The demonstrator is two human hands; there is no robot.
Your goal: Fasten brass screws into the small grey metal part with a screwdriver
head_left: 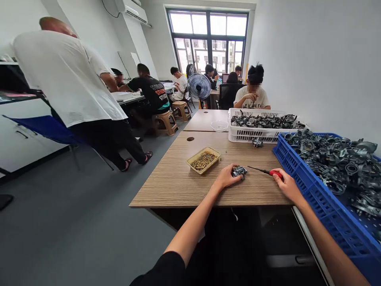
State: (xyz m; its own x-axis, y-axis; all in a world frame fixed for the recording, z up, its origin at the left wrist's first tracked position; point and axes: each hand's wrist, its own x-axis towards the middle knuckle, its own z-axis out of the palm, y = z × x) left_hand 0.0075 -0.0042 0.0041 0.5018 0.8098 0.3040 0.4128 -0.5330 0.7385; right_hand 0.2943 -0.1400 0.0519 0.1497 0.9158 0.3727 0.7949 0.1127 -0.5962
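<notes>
My left hand [226,177] rests on the wooden table [178,182] and grips a small grey metal part [239,171]. My right hand [286,184] holds a red-handled screwdriver [266,171], whose dark shaft points left toward the part without touching it. A shallow tan tray of brass screws [203,160] lies just left of the part. One more grey metal part [257,142] sits alone farther back on the table.
A blue crate [300,174] of grey metal parts fills the right side. A white crate [253,135] of similar parts and a clear bowl [219,126] stand at the back. A person sits behind it; others work at left. A fan [199,85] stands beyond.
</notes>
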